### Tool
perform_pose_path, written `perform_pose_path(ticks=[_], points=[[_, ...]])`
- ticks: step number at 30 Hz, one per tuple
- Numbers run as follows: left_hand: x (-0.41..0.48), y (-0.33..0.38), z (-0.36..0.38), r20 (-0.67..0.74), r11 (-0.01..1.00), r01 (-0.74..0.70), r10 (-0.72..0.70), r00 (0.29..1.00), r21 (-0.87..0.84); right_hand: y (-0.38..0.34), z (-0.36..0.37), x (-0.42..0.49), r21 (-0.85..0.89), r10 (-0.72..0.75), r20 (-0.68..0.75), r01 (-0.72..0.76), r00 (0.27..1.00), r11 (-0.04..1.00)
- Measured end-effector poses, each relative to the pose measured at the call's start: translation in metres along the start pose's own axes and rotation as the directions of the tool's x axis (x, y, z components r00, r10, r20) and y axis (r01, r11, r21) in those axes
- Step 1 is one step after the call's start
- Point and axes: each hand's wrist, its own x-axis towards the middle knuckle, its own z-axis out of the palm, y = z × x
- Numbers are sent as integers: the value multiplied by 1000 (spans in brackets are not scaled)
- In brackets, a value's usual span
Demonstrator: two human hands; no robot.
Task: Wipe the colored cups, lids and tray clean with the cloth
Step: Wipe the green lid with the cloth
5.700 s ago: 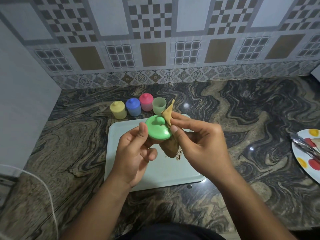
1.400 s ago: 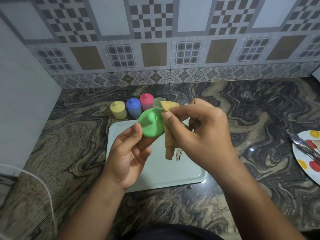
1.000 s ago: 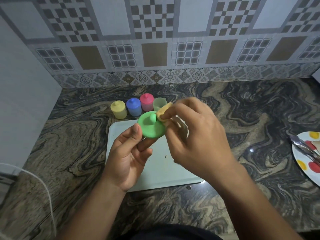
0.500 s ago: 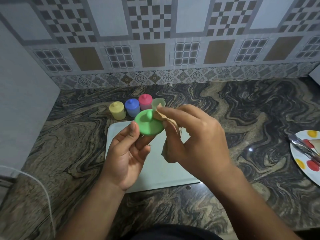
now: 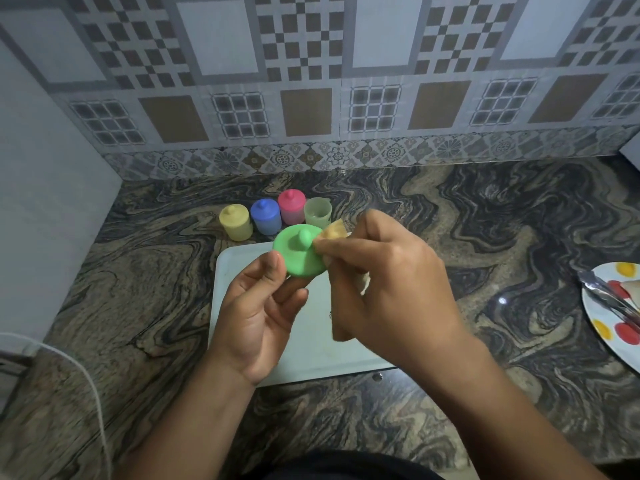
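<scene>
Above the far edge of the tray the left hand pinches the green lid by its rim while the right hand, fingers curled, presses the cloth beside its knob; the lidless green cup and the tray are judged not yet finished.

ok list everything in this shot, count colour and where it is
counter: 1, dark marbled, under everything
tray: 1, white, on counter under the hands
yellow lidded cup: 1, yellow, left end of row behind tray
blue lidded cup: 1, blue, second in row
pink lidded cup: 1, pink, third in row
open cup: 1, pale green, right end of row, no lid
green lid: 1, green, held above tray
cloth: 1, tan, against the lid's edge
plate: 1, white with red and yellow dots, right edge
tongs: 1, metal, on plate
cable: 1, white, lower left
left hand: 1, grips green lid
right hand: 1, pinches cloth
</scene>
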Motion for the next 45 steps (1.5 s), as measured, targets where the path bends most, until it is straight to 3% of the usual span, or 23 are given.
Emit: perform_pose_path(ticks=[7,12,19,25,29,32,38,45], points=[[1,5,-5,46,998,-5,2,999,61,5,8,11,77,80,-40,-77,996,994],[4,6,-6,42,1000,-2,3,999,-14,-8,6,4,88,-9,-43,13,999,996],[1,4,-6,15,1000,22,-22,1000,10,-6,8,14,62,42,-51,-39,998,997],[3,7,-4,-4,998,48,-48,999,-48,-13,2,7,42,-47,11,46,999,998],[2,9,-5,-1,992,73,-73,997,-100,-2,1,10,185,87,-62,-74,994,980],[1,11,-2,-13,988,85,-87,996,-131,0,-2,13,239,134,-41,-121,990,963],[-1,14,5,-39,996,75,-77,996,-52,-3,-3,15,145,81,-38,-74,996,987],[2,11,-5,34,999,-13,11,999,51,-9,-1,17,17,-4,-41,5,999,1000]])
